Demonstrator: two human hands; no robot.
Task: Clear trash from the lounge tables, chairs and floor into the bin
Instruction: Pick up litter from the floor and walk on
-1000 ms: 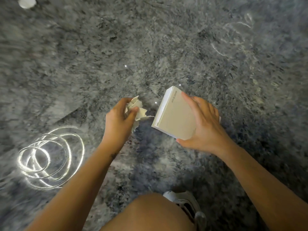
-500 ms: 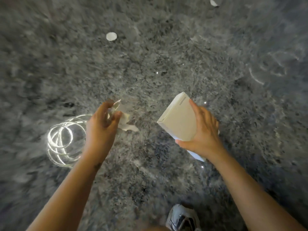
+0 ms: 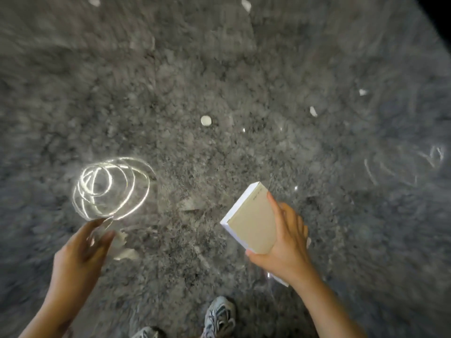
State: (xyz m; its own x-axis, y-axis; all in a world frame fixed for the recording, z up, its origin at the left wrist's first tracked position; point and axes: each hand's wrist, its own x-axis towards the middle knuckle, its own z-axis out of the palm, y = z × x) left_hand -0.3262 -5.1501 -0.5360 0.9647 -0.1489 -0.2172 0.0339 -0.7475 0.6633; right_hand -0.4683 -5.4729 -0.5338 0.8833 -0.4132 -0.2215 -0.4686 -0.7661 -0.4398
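Note:
My right hand (image 3: 285, 242) grips a flat beige cardboard box (image 3: 251, 220) with white edges, held tilted above the floor. My left hand (image 3: 83, 250) is blurred by motion and pinches a crumpled white paper scrap (image 3: 120, 245) between thumb and fingers. Both hands hover over a polished grey speckled stone floor (image 3: 219, 167). Several small white scraps lie ahead: a round one (image 3: 206, 121), a sliver (image 3: 313, 111), another scrap (image 3: 362, 92), and two far scraps (image 3: 246, 3) (image 3: 94, 1). No bin is in view.
A bright ring-shaped light reflection (image 3: 112, 189) shines on the floor left of centre. My sneakers (image 3: 219, 318) show at the bottom edge. A dark edge (image 3: 439, 11) cuts the top right corner.
The view has risen and tipped forward, showing more floor and scraps ahead. Both hands have dropped lower in frame, still holding the paper and the box.

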